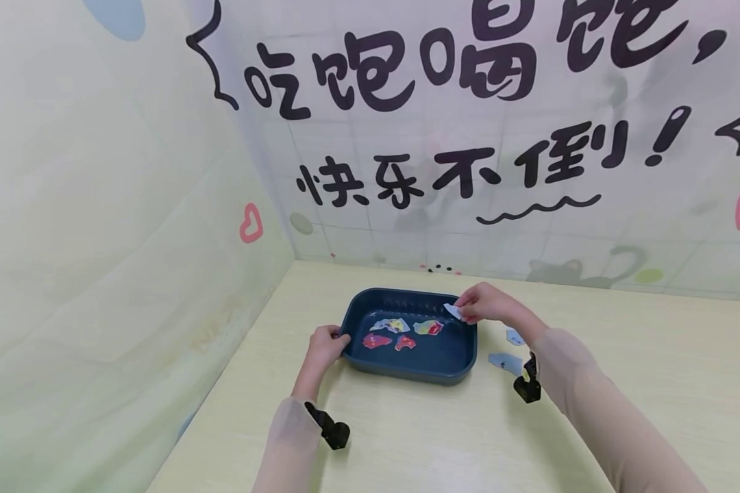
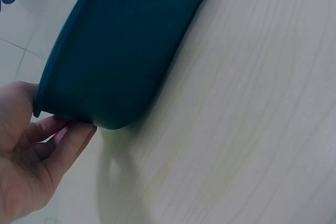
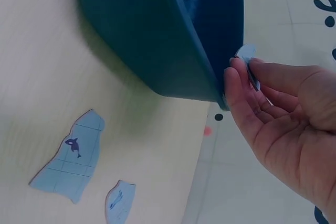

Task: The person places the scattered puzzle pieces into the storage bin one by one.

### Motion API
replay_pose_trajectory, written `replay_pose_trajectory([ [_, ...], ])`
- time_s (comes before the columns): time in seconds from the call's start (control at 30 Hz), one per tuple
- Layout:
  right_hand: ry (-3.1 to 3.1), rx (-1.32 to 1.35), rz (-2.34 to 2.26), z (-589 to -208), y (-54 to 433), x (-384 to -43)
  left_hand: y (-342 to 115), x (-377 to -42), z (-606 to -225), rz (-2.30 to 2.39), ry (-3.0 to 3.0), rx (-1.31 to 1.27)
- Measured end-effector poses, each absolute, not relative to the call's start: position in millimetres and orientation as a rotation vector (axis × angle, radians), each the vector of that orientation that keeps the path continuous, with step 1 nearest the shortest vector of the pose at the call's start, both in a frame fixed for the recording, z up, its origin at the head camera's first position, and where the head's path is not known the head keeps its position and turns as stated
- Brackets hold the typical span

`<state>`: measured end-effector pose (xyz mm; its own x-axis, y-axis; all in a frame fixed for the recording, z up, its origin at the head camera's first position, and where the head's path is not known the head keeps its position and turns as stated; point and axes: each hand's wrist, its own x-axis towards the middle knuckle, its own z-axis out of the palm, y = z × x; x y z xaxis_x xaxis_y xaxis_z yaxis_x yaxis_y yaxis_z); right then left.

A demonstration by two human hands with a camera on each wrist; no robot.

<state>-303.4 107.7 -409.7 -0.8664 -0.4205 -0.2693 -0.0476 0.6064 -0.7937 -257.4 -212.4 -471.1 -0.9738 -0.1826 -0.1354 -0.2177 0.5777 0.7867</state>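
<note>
A dark blue tray (image 1: 439,357) sits on a pale wood-grain table (image 1: 395,438) in front of you. At its 9 o'clock, your left hand (image 1: 325,344) grips the rim, fingers curled beneath it. At 2 o'clock, your right hand (image 1: 488,303) pinches a pale blue piece (image 1: 453,311) narrowly between thumb and fingers, just over the rim. Several colourful pieces (image 1: 428,328) lie flat inside, mostly from the tray's centre toward 9 o'clock. Outside, near 3 to 4 o'clock, lie a small blue piece (image 1: 515,336) and a larger orca-printed piece (image 3: 79,156).
</note>
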Motion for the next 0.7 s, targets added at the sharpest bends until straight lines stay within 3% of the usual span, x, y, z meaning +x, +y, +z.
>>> replay_pose_trajectory([
  [0.7,2.326,-0.461,-0.812,-415.5,67.6,-304.9,-212.1,-256.9,-471.3,1.373,2.767,-0.35],
])
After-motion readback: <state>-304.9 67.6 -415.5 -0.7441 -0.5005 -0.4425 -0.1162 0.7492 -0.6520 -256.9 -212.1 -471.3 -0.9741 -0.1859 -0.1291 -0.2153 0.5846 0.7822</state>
